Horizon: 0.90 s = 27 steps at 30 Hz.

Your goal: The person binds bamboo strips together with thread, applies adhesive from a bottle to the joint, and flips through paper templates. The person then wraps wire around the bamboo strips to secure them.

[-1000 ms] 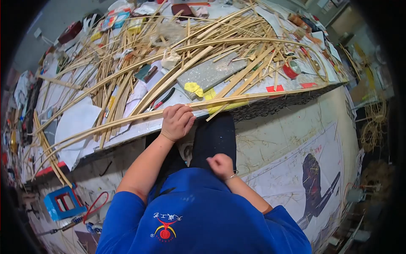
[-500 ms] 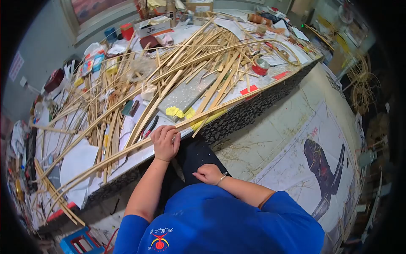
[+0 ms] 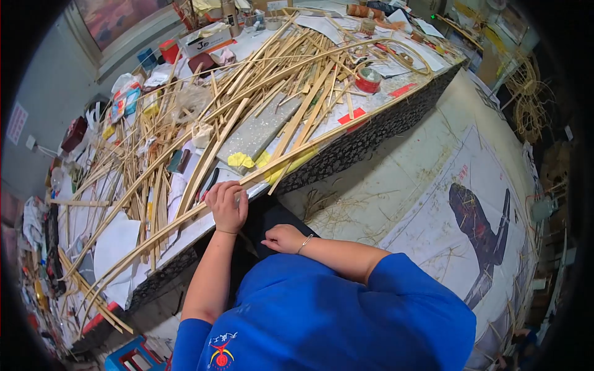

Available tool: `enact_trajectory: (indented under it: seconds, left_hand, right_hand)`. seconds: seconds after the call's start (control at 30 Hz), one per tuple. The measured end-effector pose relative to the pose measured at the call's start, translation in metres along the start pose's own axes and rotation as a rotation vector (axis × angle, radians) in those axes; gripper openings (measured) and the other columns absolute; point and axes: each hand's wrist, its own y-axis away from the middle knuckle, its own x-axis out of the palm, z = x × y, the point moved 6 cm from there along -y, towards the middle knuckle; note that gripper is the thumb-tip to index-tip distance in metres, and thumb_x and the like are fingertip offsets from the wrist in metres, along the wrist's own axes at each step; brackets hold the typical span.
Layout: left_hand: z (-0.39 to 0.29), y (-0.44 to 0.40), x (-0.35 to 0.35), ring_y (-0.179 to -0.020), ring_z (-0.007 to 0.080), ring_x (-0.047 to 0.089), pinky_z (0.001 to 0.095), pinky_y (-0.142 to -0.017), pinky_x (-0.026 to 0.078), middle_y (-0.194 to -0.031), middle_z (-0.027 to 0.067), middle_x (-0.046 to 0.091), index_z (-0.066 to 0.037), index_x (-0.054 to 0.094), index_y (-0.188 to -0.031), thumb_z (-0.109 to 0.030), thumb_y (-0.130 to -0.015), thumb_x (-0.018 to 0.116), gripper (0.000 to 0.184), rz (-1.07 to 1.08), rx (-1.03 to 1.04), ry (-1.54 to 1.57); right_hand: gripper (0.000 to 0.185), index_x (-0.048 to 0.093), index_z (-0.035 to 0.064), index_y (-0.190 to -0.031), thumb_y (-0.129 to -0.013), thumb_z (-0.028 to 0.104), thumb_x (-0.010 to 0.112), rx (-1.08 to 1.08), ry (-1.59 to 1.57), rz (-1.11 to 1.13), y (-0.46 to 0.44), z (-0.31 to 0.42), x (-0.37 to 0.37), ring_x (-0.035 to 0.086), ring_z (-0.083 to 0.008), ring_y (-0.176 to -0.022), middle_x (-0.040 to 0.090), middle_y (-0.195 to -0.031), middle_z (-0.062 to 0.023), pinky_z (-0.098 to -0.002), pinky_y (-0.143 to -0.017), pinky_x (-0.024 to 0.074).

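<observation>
My left hand (image 3: 227,206) lies over a long, thin bamboo strip (image 3: 162,232) at the table's front edge, its fingers curled around it. That strip runs along the edge from the lower left up to the right. My right hand (image 3: 283,238), with a bracelet (image 3: 304,244) at its wrist, rests curled on my lap with no object visible in it. Just beyond my left hand are dark-handled pliers (image 3: 212,179), partly covered. Yellow crumpled scraps (image 3: 241,160) sit beside a grey speckled slab (image 3: 260,133).
Many loose bamboo strips (image 3: 297,62) cover the table. A red tape roll (image 3: 368,80), a white box (image 3: 208,41) and white paper (image 3: 117,252) lie among them. A printed sheet (image 3: 421,216) is on the floor at right; a blue stool (image 3: 133,357) stands lower left.
The view has shifted slightly, so table and hands appear a little further left and mostly higher. My left hand stays on the bamboo strip; my right hand stays on my lap.
</observation>
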Motion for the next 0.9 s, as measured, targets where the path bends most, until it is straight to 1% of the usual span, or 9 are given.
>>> enact_trajectory:
  seconds: [0.17,0.27,0.43,0.63,0.73,0.83,0.87,0.9]
  left_hand:
    - [-0.001,0.0,0.001,-0.1,0.022,0.049,0.0382,-0.087,0.032,-0.097,-0.0015,0.06,-0.013,0.06,-0.083,-0.02,-0.075,0.065,0.011,-0.024,0.016,-0.043]
    - [-0.001,0.001,0.004,-0.1,0.0217,0.05,0.038,-0.086,0.032,-0.096,-0.0015,0.06,-0.013,0.06,-0.082,-0.019,-0.074,0.065,0.011,0.01,0.031,-0.049]
    - [-0.003,0.001,0.003,-0.098,0.0209,0.051,0.0361,-0.086,0.033,-0.096,-0.0018,0.06,-0.014,0.06,-0.082,-0.019,-0.073,0.065,0.011,-0.004,0.048,-0.07]
    - [-0.002,0.002,0.003,-0.098,0.0201,0.051,0.0353,-0.086,0.033,-0.098,-0.0021,0.06,-0.014,0.06,-0.082,-0.019,-0.074,0.065,0.011,-0.021,0.049,-0.093]
    - [-0.003,0.003,0.001,-0.097,0.0207,0.052,0.0357,-0.087,0.033,-0.097,-0.0013,0.061,-0.014,0.062,-0.082,-0.019,-0.076,0.065,0.009,-0.021,0.033,-0.09]
    - [-0.001,0.004,-0.001,-0.098,0.0215,0.052,0.0356,-0.087,0.033,-0.099,0.0003,0.061,-0.013,0.061,-0.087,-0.016,-0.075,0.066,0.013,-0.071,0.026,-0.052]
    - [0.002,0.006,-0.002,-0.098,0.0233,0.052,0.0367,-0.088,0.033,-0.1,0.0028,0.061,-0.013,0.059,-0.09,-0.012,-0.074,0.066,0.018,-0.111,0.02,-0.037]
    - [0.005,0.006,-0.002,-0.097,0.024,0.052,0.0372,-0.088,0.033,-0.099,0.0036,0.06,-0.013,0.059,-0.091,-0.01,-0.074,0.066,0.018,-0.113,0.012,-0.029]
  right_hand:
    - [0.029,0.051,0.0077,-0.06,-0.08,0.027,0.061,0.0,0.021,-0.05,0.012,-0.008,-0.005,0.054,-0.0299,-0.062,0.053,-0.059,-0.0099,-0.0416,-0.057,0.0435]
    - [0.028,0.05,0.008,-0.06,-0.079,0.024,0.063,0.057,0.002,-0.081,0.018,-0.01,-0.014,0.054,-0.0296,-0.06,0.053,-0.059,-0.0095,-0.0405,-0.056,0.0434]
    - [0.028,0.05,0.0083,-0.059,-0.078,0.022,0.064,0.044,0.042,-0.152,0.022,-0.011,-0.018,0.055,-0.0282,-0.059,0.055,-0.059,-0.0087,-0.0385,-0.055,0.0437]
    - [0.027,0.05,0.0087,-0.058,-0.077,0.022,0.065,0.042,0.057,-0.13,0.023,-0.007,-0.019,0.054,-0.027,-0.058,0.054,-0.058,-0.0077,-0.038,-0.054,0.0435]
    - [0.028,0.05,0.0089,-0.057,-0.077,0.022,0.065,-0.012,0.074,-0.065,0.023,0.007,-0.025,0.054,-0.0269,-0.057,0.052,-0.058,-0.0078,-0.0378,-0.054,0.0435]
    - [0.029,0.05,0.0089,-0.057,-0.077,0.022,0.065,-0.028,0.068,-0.096,0.025,0.013,-0.032,0.053,-0.0268,-0.057,0.052,-0.058,-0.0081,-0.0377,-0.054,0.0431]
    - [0.029,0.05,0.0089,-0.057,-0.077,0.022,0.065,-0.032,0.087,-0.102,0.024,0.014,-0.034,0.053,-0.0267,-0.057,0.052,-0.058,-0.008,-0.0376,-0.054,0.0429]
    - [0.028,0.05,0.0089,-0.057,-0.077,0.022,0.065,-0.027,0.102,-0.108,0.024,0.014,-0.035,0.053,-0.0266,-0.058,0.052,-0.058,-0.008,-0.0376,-0.054,0.0427]
